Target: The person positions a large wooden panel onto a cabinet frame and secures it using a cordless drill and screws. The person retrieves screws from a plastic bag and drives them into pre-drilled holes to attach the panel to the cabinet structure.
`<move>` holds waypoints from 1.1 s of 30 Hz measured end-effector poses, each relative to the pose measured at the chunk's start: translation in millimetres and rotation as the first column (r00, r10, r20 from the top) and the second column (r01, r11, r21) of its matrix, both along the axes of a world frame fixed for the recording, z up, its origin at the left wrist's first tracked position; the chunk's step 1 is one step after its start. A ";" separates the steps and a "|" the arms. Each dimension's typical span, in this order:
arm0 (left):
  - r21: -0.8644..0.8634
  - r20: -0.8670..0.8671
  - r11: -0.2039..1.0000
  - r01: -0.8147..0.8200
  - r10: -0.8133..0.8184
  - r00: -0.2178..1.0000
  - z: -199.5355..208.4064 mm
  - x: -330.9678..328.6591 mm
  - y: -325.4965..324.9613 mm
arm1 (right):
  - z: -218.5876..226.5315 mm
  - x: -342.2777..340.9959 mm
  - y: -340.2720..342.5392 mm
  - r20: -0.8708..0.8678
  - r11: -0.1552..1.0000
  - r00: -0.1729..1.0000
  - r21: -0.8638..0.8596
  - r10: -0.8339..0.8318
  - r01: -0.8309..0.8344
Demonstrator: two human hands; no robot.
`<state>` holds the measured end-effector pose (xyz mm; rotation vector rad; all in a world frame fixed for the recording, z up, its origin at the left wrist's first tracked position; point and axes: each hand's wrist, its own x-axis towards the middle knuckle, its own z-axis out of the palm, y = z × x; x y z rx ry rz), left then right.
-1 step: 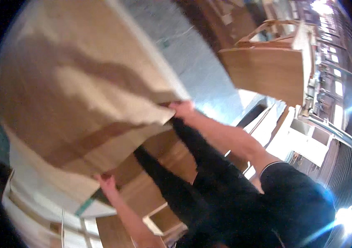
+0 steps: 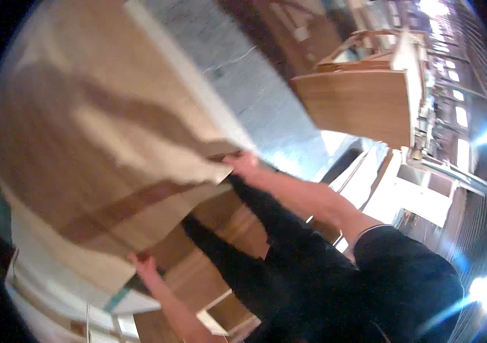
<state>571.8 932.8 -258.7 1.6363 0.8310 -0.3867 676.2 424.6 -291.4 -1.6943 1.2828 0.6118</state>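
A large thin sheet of light brown plywood [image 2: 123,154] fills the left half of the view, with my shadow across it. My right hand [image 2: 243,164] is closed on its near right corner, fingers partly hidden at the edge. Lower left, my left hand [image 2: 145,266] grips the near left corner of the same sheet. Between the two hands the near edge bows a little. Under the sheet, whiter board edges [image 2: 189,80] show along its right side.
Behind my legs lies a brown wooden surface [image 2: 209,263]. A wooden cabinet-like piece [image 2: 358,103] stands at the upper right on the grey floor [image 2: 238,74]. White framed panels [image 2: 420,194] stand at the right. A green strip [image 2: 119,298] shows by the sheet's near left corner.
The view has shifted slightly, so my hands and the sheet's near edge appear a little lower and further left. Both hands keep their hold on the sheet.
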 end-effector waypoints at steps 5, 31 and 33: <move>-0.439 -0.496 0.586 -0.681 0.474 0.727 -44.4 12.3 -16.1 | 26.3 3.9 -15.2 -0.075 0.979 0.991 -0.164 0.111 -0.122; -0.037 -0.702 0.614 -0.788 0.546 0.458 -12.5 35.9 -12.8 | 6.3 -15.6 -22.2 -0.014 0.978 0.980 0.064 -0.198 0.198; -0.078 -0.715 0.675 -0.734 0.476 0.513 -21.3 28.1 -13.3 | -11.5 -27.1 -39.4 -0.070 0.979 0.981 0.078 -0.182 0.188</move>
